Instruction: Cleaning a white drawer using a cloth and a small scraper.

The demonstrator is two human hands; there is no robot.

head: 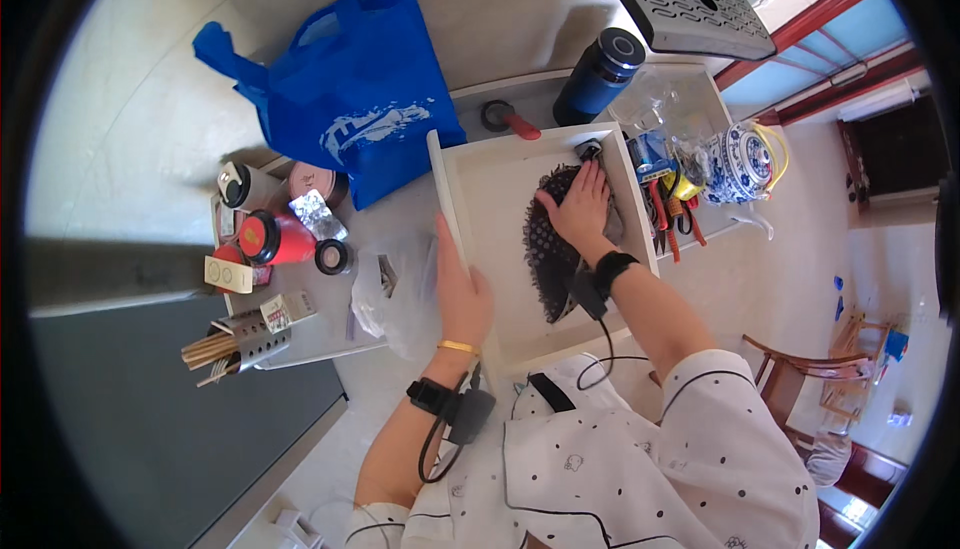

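A white drawer box (pixel 491 196) lies before me. My left hand (pixel 461 294) grips its left wall, with the fingers along the outer side and the thumb at the rim. Inside, against the right wall, is a dark polka-dotted cloth (pixel 551 249) with a frilled edge. My right hand (pixel 583 208) rests flat on this cloth, thumb spread away from the fingers, and hides part of it. Just beyond its fingertips sits a small dark object (pixel 589 149) in the drawer's far right corner; its kind is unclear.
Left of the drawer are a blue tote bag (pixel 375 91), a clear plastic bag (pixel 409 294), a red lidded container (pixel 281 238) and a perforated utensil holder (pixel 259 339). A blue flask (pixel 600 76), hand tools (pixel 667 211) and a blue-and-white teapot (pixel 739 163) stand to the right.
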